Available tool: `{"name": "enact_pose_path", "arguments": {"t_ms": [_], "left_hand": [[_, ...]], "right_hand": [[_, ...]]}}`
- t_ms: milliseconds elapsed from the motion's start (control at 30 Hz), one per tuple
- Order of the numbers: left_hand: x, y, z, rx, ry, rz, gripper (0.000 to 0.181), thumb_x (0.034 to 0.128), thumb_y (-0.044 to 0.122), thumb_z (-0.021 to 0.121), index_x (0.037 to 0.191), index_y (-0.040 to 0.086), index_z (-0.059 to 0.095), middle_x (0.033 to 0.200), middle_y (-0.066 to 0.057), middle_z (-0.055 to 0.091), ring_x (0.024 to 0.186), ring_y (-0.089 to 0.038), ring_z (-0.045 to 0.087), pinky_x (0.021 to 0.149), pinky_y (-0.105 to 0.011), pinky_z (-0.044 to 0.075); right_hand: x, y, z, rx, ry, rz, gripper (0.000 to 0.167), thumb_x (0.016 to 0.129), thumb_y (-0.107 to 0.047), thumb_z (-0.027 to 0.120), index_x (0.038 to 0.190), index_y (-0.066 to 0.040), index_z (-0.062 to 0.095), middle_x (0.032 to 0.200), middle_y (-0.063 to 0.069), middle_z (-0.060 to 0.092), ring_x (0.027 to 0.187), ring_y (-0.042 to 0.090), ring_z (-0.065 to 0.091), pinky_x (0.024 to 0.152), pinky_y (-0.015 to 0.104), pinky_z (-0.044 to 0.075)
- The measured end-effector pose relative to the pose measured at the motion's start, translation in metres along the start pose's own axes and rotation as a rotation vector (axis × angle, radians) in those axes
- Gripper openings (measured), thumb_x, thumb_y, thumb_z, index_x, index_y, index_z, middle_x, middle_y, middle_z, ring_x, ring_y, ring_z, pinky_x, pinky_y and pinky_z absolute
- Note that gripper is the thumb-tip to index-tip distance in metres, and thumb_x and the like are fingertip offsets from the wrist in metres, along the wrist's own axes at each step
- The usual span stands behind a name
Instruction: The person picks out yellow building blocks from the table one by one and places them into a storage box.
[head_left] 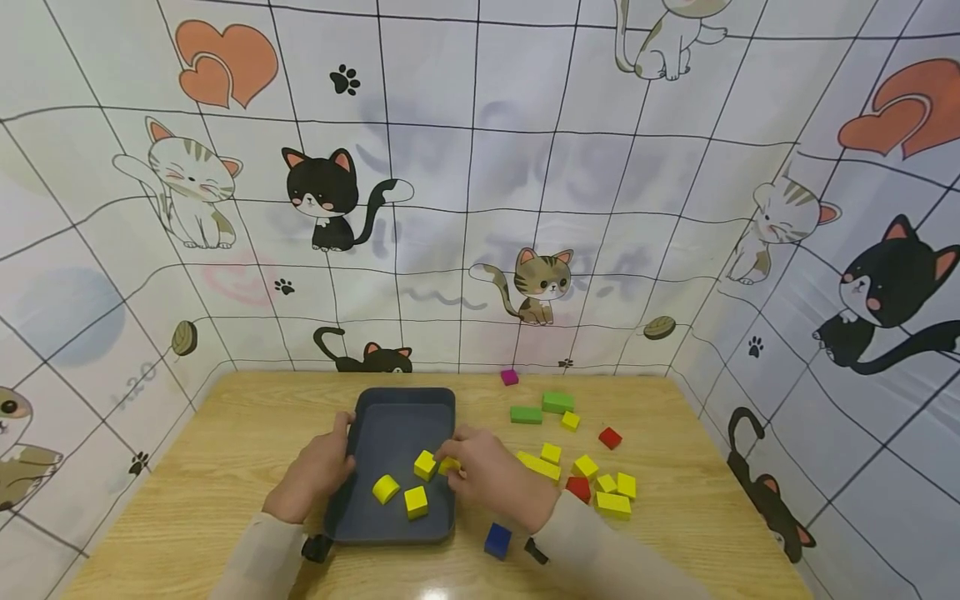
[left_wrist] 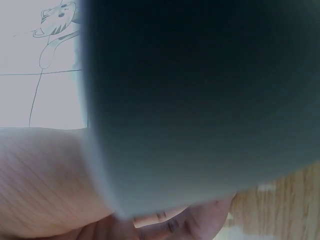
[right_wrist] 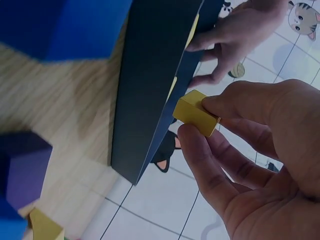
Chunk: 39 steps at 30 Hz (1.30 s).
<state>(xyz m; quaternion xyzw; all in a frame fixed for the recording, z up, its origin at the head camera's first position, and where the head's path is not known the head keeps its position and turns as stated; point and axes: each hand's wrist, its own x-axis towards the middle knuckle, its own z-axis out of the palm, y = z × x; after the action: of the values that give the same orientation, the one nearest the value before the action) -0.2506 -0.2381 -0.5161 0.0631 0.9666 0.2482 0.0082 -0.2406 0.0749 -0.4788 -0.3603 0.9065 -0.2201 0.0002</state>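
Note:
A dark grey tray (head_left: pixel 390 433) lies on the table, with several yellow blocks inside, among them a cube (head_left: pixel 416 502) and a rounded one (head_left: pixel 386 489). My right hand (head_left: pixel 498 475) is over the tray's right edge and pinches a yellow block (head_left: pixel 448 465); the right wrist view shows the block (right_wrist: pixel 195 114) between thumb and fingertips of the hand (right_wrist: pixel 260 145). At the tray's left side, my left hand (head_left: pixel 315 471) touches the rim. A dark surface fills most of the left wrist view, with part of the left hand (left_wrist: pixel 200 220) below it.
Right of the tray are more yellow blocks (head_left: pixel 612 505), red blocks (head_left: pixel 610 437), green blocks (head_left: pixel 557 402) and a magenta block (head_left: pixel 509 377). A blue block (head_left: pixel 497 541) lies near the right forearm. A patterned cloth (head_left: pixel 435 250) hangs behind and beside the table (head_left: pixel 255 417).

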Motion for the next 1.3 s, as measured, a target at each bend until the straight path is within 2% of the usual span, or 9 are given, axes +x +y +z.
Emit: {"name": "enact_pose_path", "arguments": {"t_ms": [233, 400, 800, 1067, 1300], "left_hand": [[0.001, 0.001, -0.001, 0.005, 0.002, -0.001, 0.067, 0.1024, -0.003, 0.072, 0.161, -0.008, 0.04, 0.088, -0.013, 0.073, 0.068, -0.022, 0.059, 0.062, -0.037, 0.049], [0.001, 0.001, -0.002, 0.003, 0.0, 0.004, 0.067, 0.1027, -0.003, 0.072, 0.161, -0.008, 0.04, 0.089, -0.015, 0.073, 0.069, -0.023, 0.06, 0.062, -0.038, 0.05], [0.002, 0.001, -0.001, -0.012, 0.004, -0.006, 0.067, 0.1021, -0.004, 0.072, 0.162, -0.006, 0.041, 0.094, -0.018, 0.077, 0.07, -0.023, 0.061, 0.063, -0.038, 0.051], [0.002, 0.0, 0.001, -0.007, -0.002, -0.016, 0.067, 0.1027, -0.004, 0.072, 0.162, -0.007, 0.04, 0.098, -0.02, 0.078, 0.071, -0.023, 0.062, 0.064, -0.038, 0.052], [0.001, -0.001, 0.002, -0.014, -0.005, -0.007, 0.066, 0.1033, -0.004, 0.071, 0.162, -0.008, 0.04, 0.093, -0.018, 0.075, 0.069, -0.023, 0.06, 0.062, -0.037, 0.049]], "right_hand": [[0.0, -0.007, 0.01, -0.056, -0.035, -0.042, 0.025, 0.103, -0.005, 0.084, 0.127, -0.014, 0.088, 0.118, 0.002, 0.076, 0.094, 0.0, 0.064, 0.081, 0.008, 0.058], [-0.002, -0.009, 0.015, -0.053, -0.065, -0.037, 0.026, 0.104, -0.005, 0.084, 0.128, -0.015, 0.088, 0.119, 0.001, 0.077, 0.095, -0.001, 0.064, 0.082, 0.009, 0.058], [-0.001, -0.006, 0.018, -0.124, -0.044, -0.103, 0.028, 0.102, -0.005, 0.086, 0.128, -0.015, 0.089, 0.112, 0.001, 0.078, 0.088, -0.001, 0.058, 0.077, 0.007, 0.053], [-0.003, -0.009, 0.017, -0.141, -0.06, -0.088, 0.031, 0.102, -0.006, 0.086, 0.131, -0.016, 0.088, 0.117, 0.0, 0.079, 0.094, -0.001, 0.064, 0.083, 0.009, 0.058], [-0.007, -0.007, 0.015, -0.15, -0.022, -0.056, 0.028, 0.102, -0.01, 0.088, 0.129, -0.016, 0.089, 0.116, 0.0, 0.078, 0.094, 0.0, 0.065, 0.085, 0.012, 0.061]]}}
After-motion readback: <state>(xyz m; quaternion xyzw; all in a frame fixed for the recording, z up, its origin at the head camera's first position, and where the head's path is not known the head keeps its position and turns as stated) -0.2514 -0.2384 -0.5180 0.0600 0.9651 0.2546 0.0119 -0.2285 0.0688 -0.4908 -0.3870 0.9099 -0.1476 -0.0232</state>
